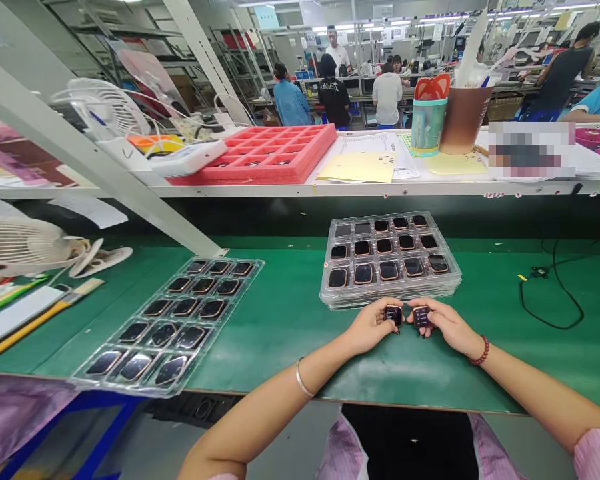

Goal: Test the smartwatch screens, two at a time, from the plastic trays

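My left hand (373,327) is closed around a smartwatch without a strap (393,314), its dark screen turned up. Close beside it, my right hand (450,325) grips a second strapless smartwatch (421,316), whose lit screen shows small rows of text. Both hands are just above the green bench. Behind them a stack of clear plastic trays (390,293) carries rows of watch faces, with two slots at its back left looking bare. To the left lies another clear tray (177,320), filled with similar dark watch faces.
A white fan (25,243) and a brush (50,310) sit at the far left. A black cable (555,325) curls on the right. The shelf ahead bears a red foam tray (275,173), papers and a brown cup (465,120). A slanted white post (145,207) crosses the left.
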Tool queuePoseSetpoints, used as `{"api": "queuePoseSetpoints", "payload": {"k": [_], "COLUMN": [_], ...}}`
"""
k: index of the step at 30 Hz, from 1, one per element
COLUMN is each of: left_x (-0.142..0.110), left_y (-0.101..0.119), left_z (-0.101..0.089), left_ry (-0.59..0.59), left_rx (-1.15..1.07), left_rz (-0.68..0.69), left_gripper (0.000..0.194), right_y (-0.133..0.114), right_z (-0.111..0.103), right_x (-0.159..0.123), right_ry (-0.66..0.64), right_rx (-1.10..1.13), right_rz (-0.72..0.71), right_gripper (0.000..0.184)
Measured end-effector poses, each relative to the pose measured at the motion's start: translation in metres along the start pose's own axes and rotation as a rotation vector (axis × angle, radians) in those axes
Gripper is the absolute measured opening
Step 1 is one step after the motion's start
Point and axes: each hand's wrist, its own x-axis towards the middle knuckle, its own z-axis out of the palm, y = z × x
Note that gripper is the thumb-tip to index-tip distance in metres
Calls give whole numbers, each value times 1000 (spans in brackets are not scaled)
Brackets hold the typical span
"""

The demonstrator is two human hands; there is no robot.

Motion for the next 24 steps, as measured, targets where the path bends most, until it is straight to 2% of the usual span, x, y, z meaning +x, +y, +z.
{"api": "queuePoseSetpoints", "payload": {"k": [24], "left_x": [0], "left_y": [-2], "left_z": [-1], "left_ry": [2], "left_rx": [4], "left_rz": [15], "left_gripper": [45], "right_y": [-3], "right_z": [1], "right_x": [0], "right_ry": [-23], "right_rx": [-20], "right_rz": [-13], "right_gripper": [51]}}
